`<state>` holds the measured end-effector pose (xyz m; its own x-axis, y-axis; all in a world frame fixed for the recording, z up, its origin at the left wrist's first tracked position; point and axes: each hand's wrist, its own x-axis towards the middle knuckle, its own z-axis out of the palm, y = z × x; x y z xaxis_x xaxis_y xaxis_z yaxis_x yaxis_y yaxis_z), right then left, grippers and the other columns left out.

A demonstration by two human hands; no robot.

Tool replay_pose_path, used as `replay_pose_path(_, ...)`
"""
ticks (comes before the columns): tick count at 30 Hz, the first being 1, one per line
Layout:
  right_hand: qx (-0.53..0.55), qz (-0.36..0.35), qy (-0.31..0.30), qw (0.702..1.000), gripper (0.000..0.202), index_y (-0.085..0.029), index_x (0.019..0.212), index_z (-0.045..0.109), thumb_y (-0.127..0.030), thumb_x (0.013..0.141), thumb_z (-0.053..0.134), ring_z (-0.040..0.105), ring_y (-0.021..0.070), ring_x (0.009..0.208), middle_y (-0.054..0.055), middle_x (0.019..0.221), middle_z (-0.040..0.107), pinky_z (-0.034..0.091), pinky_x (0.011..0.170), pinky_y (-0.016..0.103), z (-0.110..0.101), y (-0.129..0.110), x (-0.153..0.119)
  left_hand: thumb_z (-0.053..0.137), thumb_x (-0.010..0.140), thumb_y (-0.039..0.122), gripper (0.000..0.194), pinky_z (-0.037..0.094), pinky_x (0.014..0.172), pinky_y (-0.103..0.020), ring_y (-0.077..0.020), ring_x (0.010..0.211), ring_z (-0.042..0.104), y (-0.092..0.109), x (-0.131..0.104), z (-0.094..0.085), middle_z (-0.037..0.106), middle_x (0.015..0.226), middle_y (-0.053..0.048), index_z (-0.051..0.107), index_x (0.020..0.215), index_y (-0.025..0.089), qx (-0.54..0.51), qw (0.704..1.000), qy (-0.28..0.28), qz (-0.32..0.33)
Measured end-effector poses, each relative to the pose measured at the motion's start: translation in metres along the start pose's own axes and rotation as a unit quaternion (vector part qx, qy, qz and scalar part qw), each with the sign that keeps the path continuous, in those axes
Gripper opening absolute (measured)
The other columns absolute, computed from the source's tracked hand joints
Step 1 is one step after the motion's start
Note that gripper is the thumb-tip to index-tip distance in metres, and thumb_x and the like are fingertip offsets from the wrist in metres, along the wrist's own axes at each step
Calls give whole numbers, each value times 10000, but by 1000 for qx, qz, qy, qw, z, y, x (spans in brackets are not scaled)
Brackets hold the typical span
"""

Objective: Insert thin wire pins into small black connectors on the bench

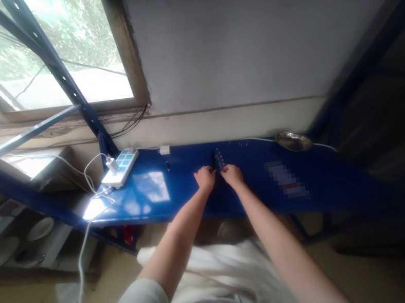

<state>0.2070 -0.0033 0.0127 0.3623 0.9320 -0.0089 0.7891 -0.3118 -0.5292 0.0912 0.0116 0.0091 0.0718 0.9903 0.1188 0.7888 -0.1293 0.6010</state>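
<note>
Both my hands are close together above the middle of a blue metal table (250,198). My left hand (206,178) is closed, its thumb and fingers pinched at the lower end of a thin dark strip (213,157). In my right hand (232,173) the fingers pinch the near end of a clear, bumpy strip (220,157), which looks like a blister pack. The two strips stand side by side with a narrow gap between them. Fine detail at the fingertips is too small to make out.
At the left end lies a white power strip (121,169) with a plugged-in cable. A white adapter (164,150) and a small dark object (168,166) are nearby. A shiny metal dish (293,140) sits at the back right. Blue uprights (68,81) flank the table.
</note>
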Motion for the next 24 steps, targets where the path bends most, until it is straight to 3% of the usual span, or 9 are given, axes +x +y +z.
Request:
replay_pose_path(7, 5, -13, -8, 1000, 209, -168, 881, 673, -259, 709, 596, 639, 207, 894, 99, 922, 691, 441, 700, 227, 0, 3, 4, 545, 809, 321, 208, 322, 919, -381, -214, 984, 563, 3, 2, -1, 654, 1030, -52, 641, 952, 205, 36, 999, -27, -17)
replay_pose_path(11, 21, -17, -29, 999, 279, -137, 914, 662, -290, 682, 633, 638, 230, 908, 126, 946, 685, 455, 726, 254, -9, 9, 0, 594, 771, 359, 273, 363, 882, -365, -232, 989, 562, 3, 2, -10, 645, 1038, -73, 620, 979, 184, 42, 998, -44, -21)
replay_pose_path(15, 99, -24, -29, 994, 284, -134, 879, 658, -331, 674, 643, 652, 212, 826, 119, 896, 691, 475, 716, 272, -26, 19, -14, 557, 800, 313, 296, 404, 813, -306, -209, 943, 567, -13, 5, -43, 623, 1037, -96, 579, 1051, 157, 58, 997, -20, 48)
replay_pose_path(20, 202, -82, 21, 976, 258, -150, 840, 650, -366, 713, 585, 642, 172, 665, 86, 819, 684, 497, 637, 290, -44, 12, -37, 368, 889, 281, 299, 378, 834, -373, -259, 1026, 499, -48, 22, -106, 557, 1098, -133, 545, 1099, 163, 203, 967, 87, 126)
replay_pose_path(24, 251, -146, 4, 957, 261, -155, 822, 649, -385, 723, 574, 628, 161, 637, 78, 801, 678, 505, 615, 296, -45, -11, -52, 304, 906, 268, 361, 369, 837, -404, -277, 1051, 473, -73, 31, -129, 528, 1144, -143, 490, 1206, 195, 272, 953, 61, 118)
